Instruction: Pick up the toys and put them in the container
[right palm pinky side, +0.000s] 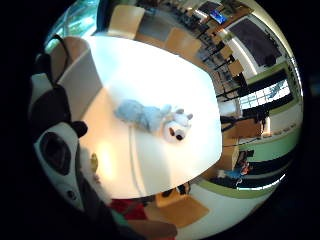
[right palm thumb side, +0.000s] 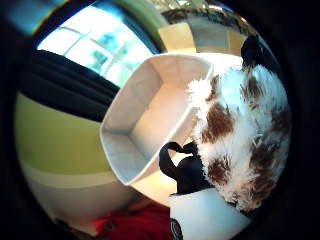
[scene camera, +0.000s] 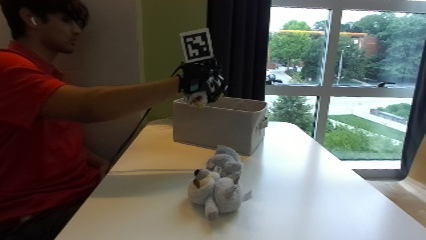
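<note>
The gloved right hand (scene camera: 202, 82) grips a brown-and-white fluffy plush toy (right palm thumb side: 240, 135) above the open white fabric container (scene camera: 219, 124), ready to drop it in.

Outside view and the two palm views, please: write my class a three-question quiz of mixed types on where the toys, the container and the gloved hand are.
1. True or false: the grey and white plush dog lies on the white table, outside the white container.
2. Multiple choice: the brown and white plush toy is
A) lying on the table
B) held in the gloved right hand above the container
C) on the floor
3. Fill in: seen in the thumb side palm view, the inside of the container is ____.

Key: 1 true; 2 B; 3 empty
</note>
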